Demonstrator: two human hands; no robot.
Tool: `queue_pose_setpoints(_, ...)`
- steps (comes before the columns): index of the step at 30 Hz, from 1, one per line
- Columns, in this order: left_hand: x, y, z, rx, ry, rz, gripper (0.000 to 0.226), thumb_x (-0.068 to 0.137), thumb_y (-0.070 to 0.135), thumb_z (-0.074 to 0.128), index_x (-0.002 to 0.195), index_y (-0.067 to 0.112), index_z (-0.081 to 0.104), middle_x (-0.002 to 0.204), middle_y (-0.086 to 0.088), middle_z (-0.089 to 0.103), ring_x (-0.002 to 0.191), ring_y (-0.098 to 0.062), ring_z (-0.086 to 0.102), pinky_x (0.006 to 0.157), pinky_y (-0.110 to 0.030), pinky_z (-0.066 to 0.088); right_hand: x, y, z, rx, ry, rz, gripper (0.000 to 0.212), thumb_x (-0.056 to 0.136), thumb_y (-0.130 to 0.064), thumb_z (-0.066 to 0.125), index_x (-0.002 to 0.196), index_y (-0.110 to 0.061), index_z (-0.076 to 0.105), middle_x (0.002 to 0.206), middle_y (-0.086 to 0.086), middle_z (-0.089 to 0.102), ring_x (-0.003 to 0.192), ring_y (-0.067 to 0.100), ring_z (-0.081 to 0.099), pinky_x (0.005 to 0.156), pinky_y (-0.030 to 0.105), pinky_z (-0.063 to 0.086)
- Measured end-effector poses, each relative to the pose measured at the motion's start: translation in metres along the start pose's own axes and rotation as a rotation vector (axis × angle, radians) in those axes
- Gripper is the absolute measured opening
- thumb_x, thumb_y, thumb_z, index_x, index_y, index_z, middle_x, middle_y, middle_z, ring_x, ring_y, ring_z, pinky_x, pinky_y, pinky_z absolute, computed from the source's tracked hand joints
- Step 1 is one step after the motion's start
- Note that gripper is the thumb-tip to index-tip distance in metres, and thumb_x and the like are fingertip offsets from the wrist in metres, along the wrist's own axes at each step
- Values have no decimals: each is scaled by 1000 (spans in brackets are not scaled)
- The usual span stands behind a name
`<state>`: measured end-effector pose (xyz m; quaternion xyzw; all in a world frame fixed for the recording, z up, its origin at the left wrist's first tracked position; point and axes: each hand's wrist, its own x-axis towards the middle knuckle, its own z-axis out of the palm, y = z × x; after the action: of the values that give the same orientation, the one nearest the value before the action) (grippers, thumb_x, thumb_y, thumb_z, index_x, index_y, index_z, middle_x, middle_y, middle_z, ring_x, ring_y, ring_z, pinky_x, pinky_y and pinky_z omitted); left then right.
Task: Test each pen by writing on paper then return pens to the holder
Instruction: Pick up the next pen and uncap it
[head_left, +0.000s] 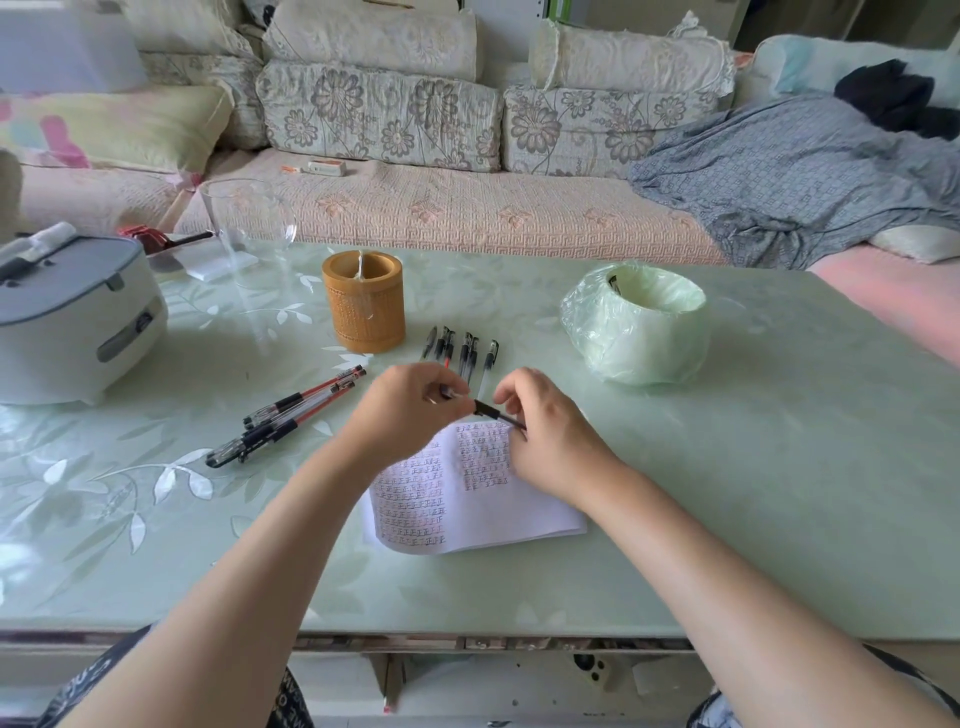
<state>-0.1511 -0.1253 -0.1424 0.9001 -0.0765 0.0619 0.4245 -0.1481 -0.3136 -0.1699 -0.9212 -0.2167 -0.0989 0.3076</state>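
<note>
Far left, around 9 o'clock from the paper, sits a grey-lidded white countertop appliance (67, 317). Just past it, at about 11 o'clock, a clear glass jug (249, 223) stands upright near the back edge of the pale green leaf-patterned glass counter (779, 493).

Coming in closer, a loose bundle of gel pens (291, 415) with black grips and red or clear barrels lies flat at roughly 10 o'clock from the paper, well apart from it. Next over is the round tan bamboo pen holder (363, 304), upright, at about 11 o'clock from the hands. Near it, at its 4 o'clock, a row of black-capped clear pens (462, 353) lies side by side on the counter.

Then the hands. The left hand (410, 410) has its fingers pinched round one end of a slim black pen (488, 411). The right hand (550, 441) grips the other end with curled fingers, so the pen spans the gap between them, tilted down toward the right. It's over the top edge of the white sheet of paper (493, 519), which lies flat at 6 o'clock from the hands and is covered in rows of small red and black handwritten marks. Can't tell if the cap is on, since the fingers cover that bit.

Over at 2 o'clock from the hands there's a fat roll of pale green plastic bags (639, 327), well apart from the pens.
</note>
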Motion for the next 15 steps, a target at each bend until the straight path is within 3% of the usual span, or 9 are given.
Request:
queue_pose_setpoints(3,4,-8,-3,-29,62,1,9,83,25,74,90,21,69,60,6,56,46,-1,43,47,-11,34,11,-6,-2,45,38,77,27,78,-6,66,90,-28,56,89,-8,58,79,10,55,75,28,47)
queue_pose_setpoints(5,6,-15,-5,-10,72,-2,13,84,28,73,94,21,68,69,0,63,56,-5,50,51,-14,37,15,-11,-4,32,-10,147,24,76,-20,72,90,-34,60,82,-15,63,74,6,57,72,29,50)
queue_pose_setpoints(7,7,-22,-10,48,66,-14,18,88,34,68,102,24,65,81,8,68,69,-6,58,59,-16,42,19,-13,-3,-5,-42,229,22,75,-31,74,94,-37,65,76,-21,64,76,4,59,73,26,49)
queue_pose_setpoints(10,10,-40,-23,288,134,-36,29,95,37,56,119,23,60,102,6,66,90,-15,61,75,-29,49,28,-11,-3,9,19,307,12,76,-30,74,88,-31,72,73,-19,66,79,6,64,75,23,51)
queue_pose_setpoints(13,11,-67,-43,476,264,-132,28,96,28,52,121,19,61,113,-8,62,106,-27,54,85,-40,50,38,-4,-5,51,90,378,13,78,-21,74,91,-21,75,84,-8,72,81,9,66,75,17,46)
queue_pose_setpoints(15,9,-79,-52,586,261,-238,29,94,21,51,122,18,62,116,-11,57,112,-31,46,87,-42,46,44,5,-4,27,133,438,14,77,-18,72,89,-13,75,87,1,74,85,17,68,75,19,49)
